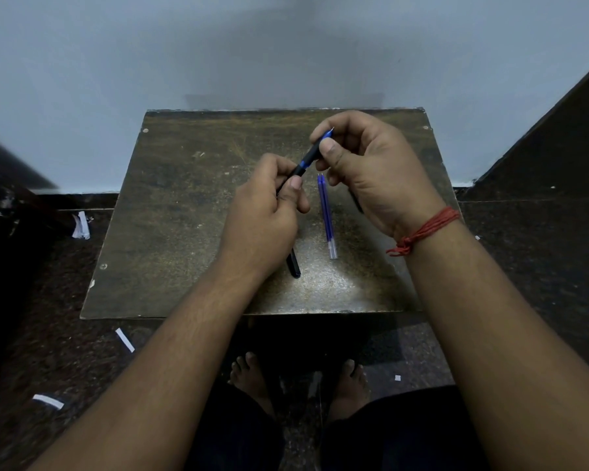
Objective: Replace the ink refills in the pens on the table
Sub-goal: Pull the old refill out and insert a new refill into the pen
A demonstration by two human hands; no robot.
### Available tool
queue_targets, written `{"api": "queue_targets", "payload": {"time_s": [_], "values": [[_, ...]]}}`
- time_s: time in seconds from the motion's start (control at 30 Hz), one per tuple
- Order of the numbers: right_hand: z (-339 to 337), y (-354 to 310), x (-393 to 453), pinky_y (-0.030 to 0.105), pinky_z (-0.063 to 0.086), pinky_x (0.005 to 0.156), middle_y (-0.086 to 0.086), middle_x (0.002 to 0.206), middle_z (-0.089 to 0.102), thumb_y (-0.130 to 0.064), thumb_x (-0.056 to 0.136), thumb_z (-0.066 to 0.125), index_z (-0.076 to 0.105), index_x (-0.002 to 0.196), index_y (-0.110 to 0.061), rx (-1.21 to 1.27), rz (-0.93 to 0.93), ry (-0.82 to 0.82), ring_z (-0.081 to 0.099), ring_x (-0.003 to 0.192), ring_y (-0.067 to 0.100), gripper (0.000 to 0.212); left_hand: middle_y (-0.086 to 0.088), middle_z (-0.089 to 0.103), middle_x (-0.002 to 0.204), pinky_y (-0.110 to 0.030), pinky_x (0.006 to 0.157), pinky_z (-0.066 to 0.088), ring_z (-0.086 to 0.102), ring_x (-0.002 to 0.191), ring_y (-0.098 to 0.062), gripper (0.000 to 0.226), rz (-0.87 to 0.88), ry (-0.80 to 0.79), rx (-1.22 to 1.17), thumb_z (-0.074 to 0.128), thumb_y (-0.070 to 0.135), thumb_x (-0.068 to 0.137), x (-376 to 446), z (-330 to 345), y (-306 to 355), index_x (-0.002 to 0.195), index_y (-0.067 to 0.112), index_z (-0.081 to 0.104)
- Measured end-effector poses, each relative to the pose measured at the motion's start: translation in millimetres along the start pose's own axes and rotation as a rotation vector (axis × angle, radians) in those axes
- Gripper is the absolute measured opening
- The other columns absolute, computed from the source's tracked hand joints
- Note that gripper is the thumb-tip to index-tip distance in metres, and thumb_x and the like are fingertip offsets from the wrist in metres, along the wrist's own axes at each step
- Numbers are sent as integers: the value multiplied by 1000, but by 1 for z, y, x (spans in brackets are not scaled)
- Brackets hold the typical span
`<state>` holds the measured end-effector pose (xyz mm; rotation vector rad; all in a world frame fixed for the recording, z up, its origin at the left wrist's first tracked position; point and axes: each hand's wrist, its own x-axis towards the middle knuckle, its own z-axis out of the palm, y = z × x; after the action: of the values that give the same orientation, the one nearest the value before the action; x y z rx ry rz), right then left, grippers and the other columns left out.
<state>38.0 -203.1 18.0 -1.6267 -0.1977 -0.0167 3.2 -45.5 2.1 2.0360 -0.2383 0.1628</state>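
I held the pen (306,158) above the surface (170,212), left hand (262,215) pinching its body, right hand (364,171) pinching its tip, which I think needed unscrewing next.

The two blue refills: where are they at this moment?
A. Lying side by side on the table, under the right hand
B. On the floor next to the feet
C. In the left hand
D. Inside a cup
A: the blue refills lie together on the table, just below the right hand, and neither hand touches them.
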Motion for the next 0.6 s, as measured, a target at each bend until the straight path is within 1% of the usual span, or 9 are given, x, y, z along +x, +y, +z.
{"api": "queue_targets", "payload": {"time_s": [0.07, 0.13, 0.23, 0.3, 0.37, 0.43, 0.47, 0.53, 0.6], "values": [[-1, -1, 0, 29, 49, 60, 3, 84, 68, -7, 94, 59, 66, 96, -15, -6, 6, 2, 63, 75, 14, 10, 4, 68, 75, -13, 51, 35, 51, 52, 0, 8, -1, -4, 4, 46, 14, 102, 0, 0, 0, 104, 17, 54], [1, -2, 0, 28, 47, 57, 1, 77, 66, -12, 94, 64, 63, 90, -16, -12, 20, 16, 60, 69, 13, 5, 4, 68, 75, -13, 52, 35, 51, 54, 0, 8, 2, -3, 7, 47, 14, 102, 0, 0, 0, 104, 16, 54], [5, -1, -1, 24, 44, 53, 1, 69, 60, -24, 92, 70, 57, 80, -17, -15, 47, 70, 53, 60, 12, 19, 4, 68, 75, -9, 53, 35, 53, 57, 0, 6, 10, -11, 14, 48, 14, 101, 0, 1, 2, 103, 15, 54], [5, -1, -1, 23, 44, 53, -2, 71, 60, -29, 91, 71, 56, 83, -17, -22, 41, 94, 55, 62, 13, 20, 4, 68, 76, -10, 53, 35, 53, 57, 0, 6, 9, -19, 12, 48, 15, 102, 0, 2, 3, 103, 18, 53], [1, -2, -2, 25, 49, 56, -3, 83, 64, -26, 92, 70, 57, 96, -17, -13, 27, 88, 64, 73, 16, 16, 4, 68, 75, -10, 53, 36, 53, 57, 1, 7, 11, -19, 13, 48, 15, 102, 0, 1, 3, 103, 20, 52], [-6, -4, -2, 28, 53, 62, 2, 96, 66, -13, 94, 66, 57, 107, -14, -30, -31, 33, 65, 86, 16, 16, 4, 68, 75, -9, 53, 36, 53, 57, 1, 7, 15, -21, 16, 48, 15, 102, 0, 1, 4, 102, 21, 52], [-8, -6, -3, 29, 53, 65, 6, 98, 66, -6, 94, 64, 58, 107, -13, -50, -68, -8, 64, 87, 17, 16, 4, 68, 75, -9, 53, 36, 53, 57, 2, 7, 14, -24, 17, 48, 14, 102, 0, 0, 4, 102, 20, 52], [-9, -8, -3, 30, 53, 65, 10, 91, 66, -3, 93, 62, 62, 100, -12, -124, -98, -56, 63, 80, 16, 12, 4, 68, 76, -8, 53, 36, 54, 57, 3, 6, 9, -34, 22, 49, 14, 101, 0, -1, 3, 102, 17, 54], [-8, -8, -2, 28, 51, 60, 7, 79, 65, -10, 93, 66, 63, 92, -14, -215, -64, -24, 62, 68, 11, 5, 4, 68, 76, -7, 55, 36, 55, 59, 3, 6, 11, -40, 32, 49, 13, 101, 0, -1, 2, 103, 15, 55]]}}
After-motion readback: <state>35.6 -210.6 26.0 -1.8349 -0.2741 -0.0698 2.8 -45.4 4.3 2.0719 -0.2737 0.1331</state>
